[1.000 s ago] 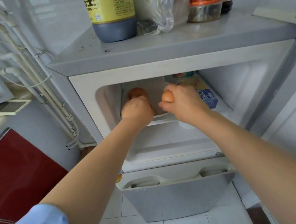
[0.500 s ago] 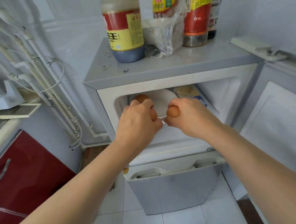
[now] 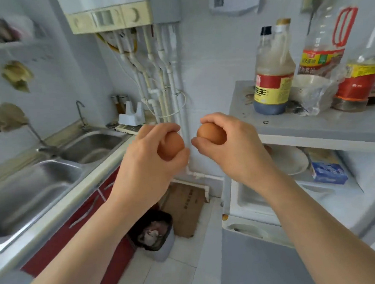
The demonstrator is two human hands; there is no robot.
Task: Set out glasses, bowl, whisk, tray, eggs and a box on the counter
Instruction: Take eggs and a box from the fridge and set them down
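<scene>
My left hand (image 3: pixel 149 157) grips a brown egg (image 3: pixel 171 148) in its curled fingers, held in mid-air left of the small open fridge (image 3: pixel 317 191). My right hand (image 3: pixel 233 147) pinches a second brown egg (image 3: pixel 211 132) between thumb and fingers, close beside the first. Both eggs hang in front of the wall pipes, between the counter and the fridge. Inside the fridge a white plate (image 3: pixel 291 159) and a blue box (image 3: pixel 329 172) sit on the shelf.
A steel double sink (image 3: pixel 52 167) fills the counter on the left above red cabinet doors (image 3: pixel 81 216). Sauce bottles (image 3: pixel 272 75) and a bagged bowl (image 3: pixel 310 90) stand on the fridge top. A bin (image 3: pixel 155 233) and cardboard (image 3: pixel 186 205) sit on the floor below.
Both hands have drawn the eggs out of the fridge and up. My view has swung left, bringing the sink and counter into sight.
</scene>
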